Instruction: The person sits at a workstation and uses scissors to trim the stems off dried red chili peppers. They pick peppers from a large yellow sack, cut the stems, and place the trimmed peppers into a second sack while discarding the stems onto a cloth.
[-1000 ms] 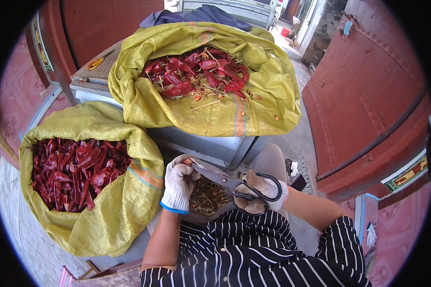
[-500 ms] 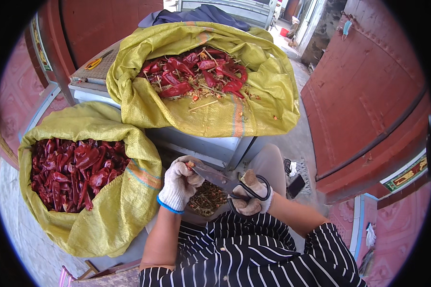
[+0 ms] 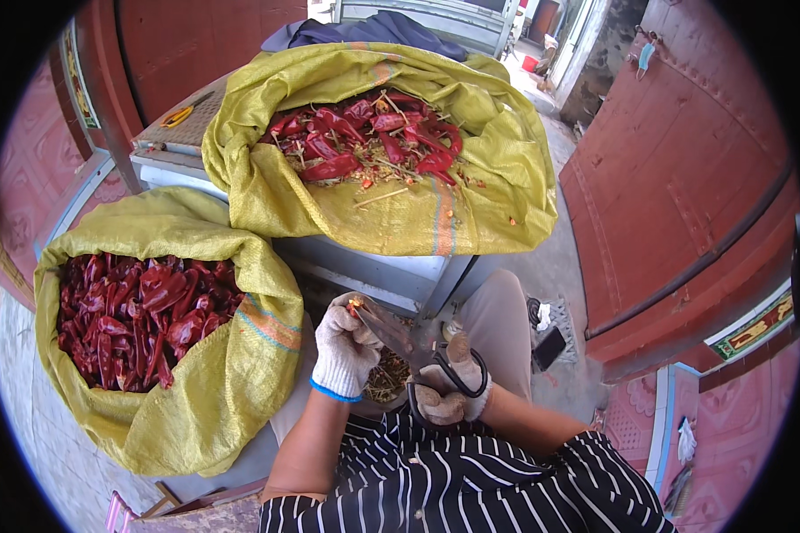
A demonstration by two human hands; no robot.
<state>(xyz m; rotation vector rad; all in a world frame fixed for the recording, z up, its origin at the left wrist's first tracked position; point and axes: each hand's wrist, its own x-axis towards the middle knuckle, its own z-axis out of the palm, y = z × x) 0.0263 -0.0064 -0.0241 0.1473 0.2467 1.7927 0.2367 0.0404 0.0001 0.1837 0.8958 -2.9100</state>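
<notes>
Both my hands wear whitish work gloves. My left hand [image 3: 345, 348] is closed, with a small orange-red chili piece [image 3: 356, 306] showing at its fingertips. My right hand [image 3: 453, 386] grips the black loop handles of a pair of scissors [image 3: 398, 336]. The scissor blades point up and left, their tips beside the left fingertips and the chili piece. Beneath the hands, cut stems and bits [image 3: 388, 377] lie in a heap, partly hidden by the gloves.
A yellow woven sack [image 3: 267, 191] lies open ahead, holding stemmed red chilies and loose seeds. Left of me stands another yellow sack [image 3: 196, 417] full of dried red chilies [image 3: 142, 315]. Yellow-handled scissors [image 3: 178, 116] lie at the back left. A red door [image 3: 676, 195] stands right.
My left hand has shifted slightly right. My right hand has moved left and down with the scissors, which now angle more steeply upward.
</notes>
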